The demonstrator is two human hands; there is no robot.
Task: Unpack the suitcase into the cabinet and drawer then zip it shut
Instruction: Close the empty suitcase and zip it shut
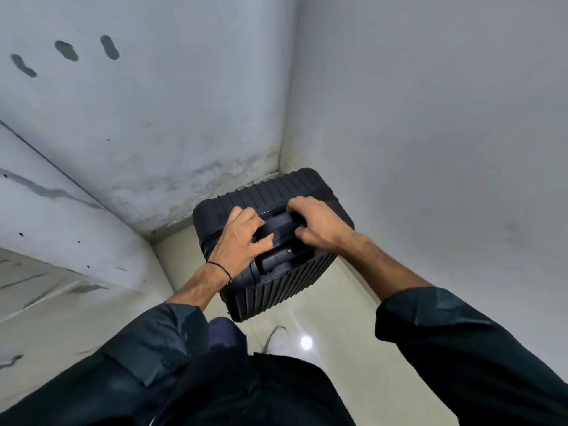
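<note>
I am seeing the suitcase (276, 241), black and ribbed, standing upright on the floor (332, 305) in the far corner where two grey walls (430, 118) are meeting. It looks shut. The left hand (238, 241) is resting on its top, fingers (261, 233) curling around the left end of the top handle (276, 227). The right hand (319, 224) is gripping the right end of that handle, fingers folded over it. A black band (219, 270) is circling the left wrist; both dark sleeves (445, 333) are pushed up the forearms. On the left, a pale slab-like ledge (61, 235) is jutting out near the suitcase, crowding that side. Nearer, a white shoe (278, 339) is showing on the glossy floor just below the suitcase, beside a bright light reflection (306, 342). Three dark patches (66, 50) are marking the far left wall.
</note>
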